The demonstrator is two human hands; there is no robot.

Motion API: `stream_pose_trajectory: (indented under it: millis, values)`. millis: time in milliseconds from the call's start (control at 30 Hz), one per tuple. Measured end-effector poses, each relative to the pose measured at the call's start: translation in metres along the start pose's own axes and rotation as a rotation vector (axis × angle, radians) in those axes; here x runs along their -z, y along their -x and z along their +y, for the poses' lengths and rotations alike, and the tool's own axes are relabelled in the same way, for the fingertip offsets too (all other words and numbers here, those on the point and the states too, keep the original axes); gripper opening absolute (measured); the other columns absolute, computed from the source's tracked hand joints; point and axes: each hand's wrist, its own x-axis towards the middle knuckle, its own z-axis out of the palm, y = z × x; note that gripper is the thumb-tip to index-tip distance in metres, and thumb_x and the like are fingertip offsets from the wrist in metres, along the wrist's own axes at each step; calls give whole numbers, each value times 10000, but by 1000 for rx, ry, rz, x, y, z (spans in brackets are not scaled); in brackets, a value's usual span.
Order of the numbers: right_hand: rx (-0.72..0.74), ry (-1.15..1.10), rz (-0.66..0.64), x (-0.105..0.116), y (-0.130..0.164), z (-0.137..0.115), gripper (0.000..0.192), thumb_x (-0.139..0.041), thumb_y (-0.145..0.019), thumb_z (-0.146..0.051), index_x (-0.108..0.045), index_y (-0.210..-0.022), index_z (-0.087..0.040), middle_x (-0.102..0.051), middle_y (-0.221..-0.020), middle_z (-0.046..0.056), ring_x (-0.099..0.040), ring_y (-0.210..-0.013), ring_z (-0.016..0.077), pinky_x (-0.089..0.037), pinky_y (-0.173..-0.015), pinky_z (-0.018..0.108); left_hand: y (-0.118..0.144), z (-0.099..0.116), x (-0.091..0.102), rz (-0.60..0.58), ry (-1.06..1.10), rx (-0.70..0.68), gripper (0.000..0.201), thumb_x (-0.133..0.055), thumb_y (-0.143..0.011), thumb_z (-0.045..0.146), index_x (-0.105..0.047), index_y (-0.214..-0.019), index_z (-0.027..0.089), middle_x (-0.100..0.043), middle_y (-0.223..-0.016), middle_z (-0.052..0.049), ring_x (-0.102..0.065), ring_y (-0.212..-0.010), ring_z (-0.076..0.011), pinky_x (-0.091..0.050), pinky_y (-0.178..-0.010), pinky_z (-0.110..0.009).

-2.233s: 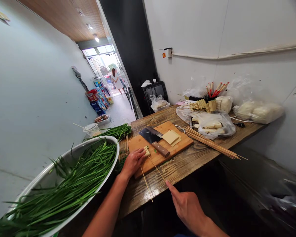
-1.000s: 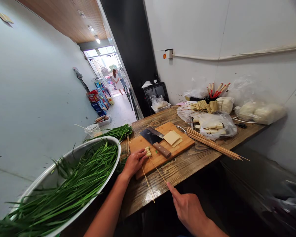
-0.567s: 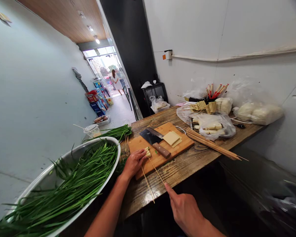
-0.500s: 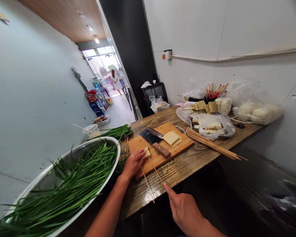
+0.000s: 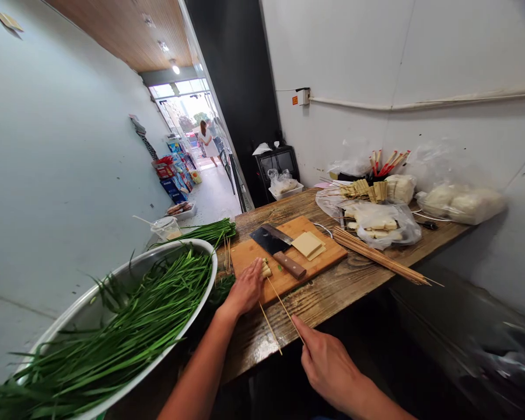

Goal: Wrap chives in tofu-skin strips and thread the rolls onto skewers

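Observation:
My left hand (image 5: 245, 287) rests at the near left side of the wooden cutting board (image 5: 321, 263), its fingers pressed over small pale tofu-sheet rolls (image 5: 266, 270). Green shows at the rolls' ends; how many lie under the fingers is hidden. Beyond the board's near edge, my right hand (image 5: 328, 357) grips a thin bamboo skewer (image 5: 283, 303), forefinger stretched along it. The skewer's far tip meets the rolls; how deep it goes I cannot tell. A second skewer (image 5: 271, 329) sticks out from beneath my left hand. On the board lie a cleaver (image 5: 289, 265) and square yellowish tofu sheets (image 5: 306, 245).
A large metal basin (image 5: 214, 265) of green chives (image 5: 135, 326) stands left, with more chives (image 5: 214, 232) behind. Right of the board lie a skewer bundle (image 5: 376, 256), bagged white pieces (image 5: 378, 220) and finished skewers (image 5: 363, 189). A person (image 5: 207, 143) stands by the far doorway.
The view has shifted slightly. My right hand has come a little nearer the board along with its skewer. My left hand stays on the rolls. The person in the doorway has turned.

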Motion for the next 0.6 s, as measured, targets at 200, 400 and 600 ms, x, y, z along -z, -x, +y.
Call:
stream_pose_trajectory:
  millis: [200,400,600]
  values:
    - [-50,42,-127,9,-36,-8,539,-368,-831,-156,-321,-1365,-107,-687,-851,120,-645,-757,210,-449,-666,274,1,4,-1,-49,-76,3,478,-260,-906,269,-305,-1357,117,-309,-1423,-126,-257,-1323,-208,-262,-1084,-414]
    - [-75,162,-135,4,-72,-20,548,-385,-813,-106,-330,-1358,-106,-684,-879,147,-650,-780,218,-461,-652,271,2,11,7,-84,-65,47,506,-221,-921,339,-291,-1366,110,-308,-1425,-116,-240,-1330,-192,-233,-1101,-388]
    - [-63,225,-118,-8,-76,-20,528,-405,-806,-107,-379,-1332,-128,-690,-826,143,-658,-740,229,-462,-609,275,6,13,11,-97,-55,52,570,-213,-913,434,-254,-1383,114,-258,-1445,-112,-186,-1345,-201,-215,-1108,-408]
